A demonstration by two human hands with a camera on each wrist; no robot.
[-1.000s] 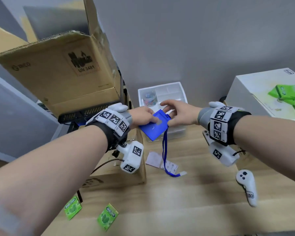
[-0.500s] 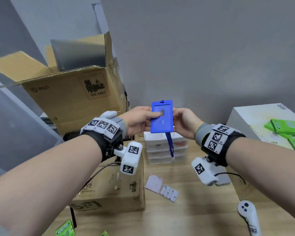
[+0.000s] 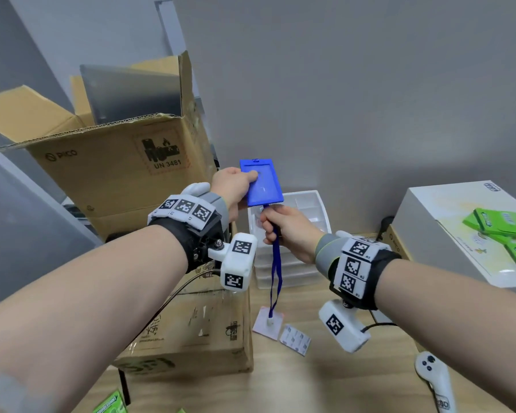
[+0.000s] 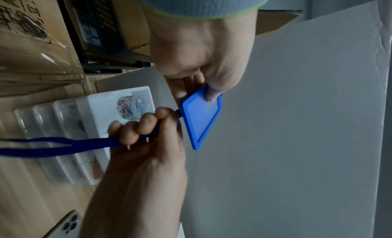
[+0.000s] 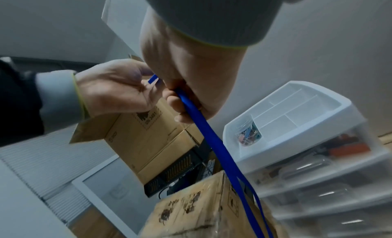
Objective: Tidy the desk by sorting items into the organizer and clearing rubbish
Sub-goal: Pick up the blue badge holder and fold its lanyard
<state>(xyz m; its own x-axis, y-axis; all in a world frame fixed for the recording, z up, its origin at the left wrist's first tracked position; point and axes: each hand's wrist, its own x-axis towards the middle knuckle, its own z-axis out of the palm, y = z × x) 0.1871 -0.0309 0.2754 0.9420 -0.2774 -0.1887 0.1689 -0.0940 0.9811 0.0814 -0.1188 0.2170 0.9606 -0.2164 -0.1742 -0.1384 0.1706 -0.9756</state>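
- Wooden desk: carries everything named below.
- Open cardboard box, far left: flaps raised, printed "UN 3481", stacked above a closed carton at near left.
- White box, far right: green packets lie on its lid.
- Drawer organizer, far centre against the wall: white top tray divided into compartments, clear drawers below; a small clear jar of coloured bits sits in one tray compartment.
- Left hand: grasps the blue badge holder by its left edge, thumb pressed on the front face, holding it upright in the air above the organizer.
- Right hand: fingers clenched around the blue lanyard just below the holder; the doubled strap hangs down, its end over a small white sheet.
- White controller, near right on the desk.
- Blister pack: lies flat just right of the white sheet.
- Phone: corner visible in the left wrist view, on the desk near the organizer.
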